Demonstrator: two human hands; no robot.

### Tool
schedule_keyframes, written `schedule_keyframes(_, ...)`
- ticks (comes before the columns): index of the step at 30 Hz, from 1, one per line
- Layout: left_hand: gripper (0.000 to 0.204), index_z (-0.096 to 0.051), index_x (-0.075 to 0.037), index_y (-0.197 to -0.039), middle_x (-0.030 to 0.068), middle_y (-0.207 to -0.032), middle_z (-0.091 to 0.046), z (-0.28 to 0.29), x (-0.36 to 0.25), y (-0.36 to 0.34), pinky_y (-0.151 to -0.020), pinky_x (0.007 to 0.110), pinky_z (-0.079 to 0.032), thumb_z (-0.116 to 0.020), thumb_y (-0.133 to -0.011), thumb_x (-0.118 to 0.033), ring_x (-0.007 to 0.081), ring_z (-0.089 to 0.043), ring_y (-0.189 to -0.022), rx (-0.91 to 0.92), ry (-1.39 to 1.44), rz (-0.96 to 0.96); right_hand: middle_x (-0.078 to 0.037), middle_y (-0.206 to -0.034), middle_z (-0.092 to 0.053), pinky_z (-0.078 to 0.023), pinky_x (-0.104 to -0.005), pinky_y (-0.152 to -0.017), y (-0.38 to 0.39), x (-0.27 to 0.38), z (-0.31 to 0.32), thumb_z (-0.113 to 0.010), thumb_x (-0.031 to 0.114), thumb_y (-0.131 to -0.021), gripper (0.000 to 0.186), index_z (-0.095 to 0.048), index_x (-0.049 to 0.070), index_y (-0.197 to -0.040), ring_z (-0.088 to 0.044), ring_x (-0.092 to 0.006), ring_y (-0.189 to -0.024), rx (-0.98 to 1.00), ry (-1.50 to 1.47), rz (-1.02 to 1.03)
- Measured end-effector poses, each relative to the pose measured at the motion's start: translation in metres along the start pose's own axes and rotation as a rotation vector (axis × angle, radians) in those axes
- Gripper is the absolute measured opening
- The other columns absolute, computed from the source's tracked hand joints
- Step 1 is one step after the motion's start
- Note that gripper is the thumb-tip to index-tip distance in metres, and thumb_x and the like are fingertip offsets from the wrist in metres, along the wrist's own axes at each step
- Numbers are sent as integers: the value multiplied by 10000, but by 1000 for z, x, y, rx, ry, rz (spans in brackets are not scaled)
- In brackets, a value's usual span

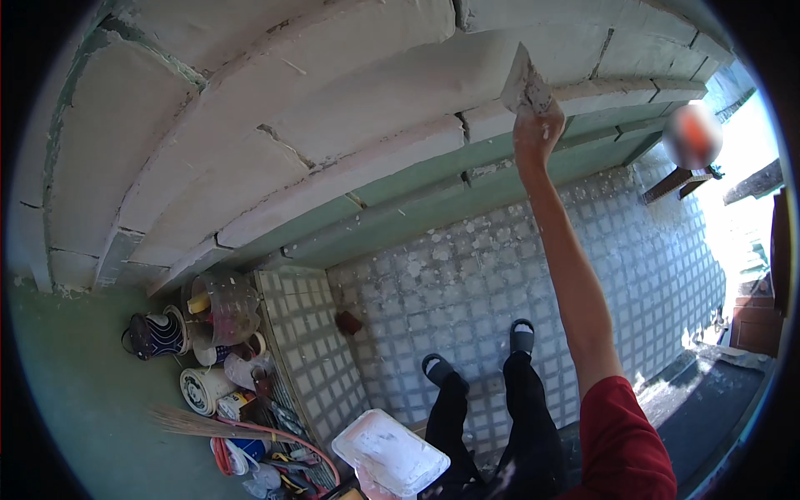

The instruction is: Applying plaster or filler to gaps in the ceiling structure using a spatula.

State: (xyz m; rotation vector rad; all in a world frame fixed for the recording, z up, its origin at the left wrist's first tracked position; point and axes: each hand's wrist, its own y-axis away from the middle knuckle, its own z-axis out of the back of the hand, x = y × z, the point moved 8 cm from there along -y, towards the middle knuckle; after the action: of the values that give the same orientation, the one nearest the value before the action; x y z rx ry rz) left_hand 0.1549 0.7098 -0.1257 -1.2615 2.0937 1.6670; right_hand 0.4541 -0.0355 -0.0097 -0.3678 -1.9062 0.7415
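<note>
My right hand (540, 127) is raised at the end of an outstretched arm, closed around a putty knife (520, 77). The triangular blade points up, smeared with white and dark residue, in front of the pale block wall (392, 92). Whether it touches the wall I cannot tell. At the lower edge, my left hand (372, 486) shows only in part, at the near left side of a white rectangular tray (392, 450) that it holds up. White paste coats the tray's inside.
Tiled flooring (467, 275) spattered with white lies around my feet. On the left stand buckets (204, 387), a clear tub (229, 308), a straw broom (196, 423) and a coiled hose (292, 437) beside a tiled step (312, 342). A wooden stool (667, 185) stands far right.
</note>
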Motion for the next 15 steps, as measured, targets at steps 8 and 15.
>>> schedule_keyframes(8, 533, -275, -137, -1502, 113, -1487, -380, 51, -15, 1, -1126, 461, -326, -387, -1024, -345, 286, -405, -1318, 17, -209, -282, -250, -1129, -649, -513, -341, -806, 30, 92, -99, -533, -57, -688, 507, -630, -10, -1184, -675, -287, -945, 259, 279, 113)
schedule_keyframes(15, 527, -263, -134, -1502, 142, -1509, -341, 55, -15, -9, -1124, 507, -319, -375, -1029, -338, 310, -382, -1336, 78, -417, -365, -245, -1072, -664, -517, -351, -878, 48, 132, -111, -474, -70, -650, 527, -659, -25, -1141, -641, -346, -1057, 394, 162, 216)
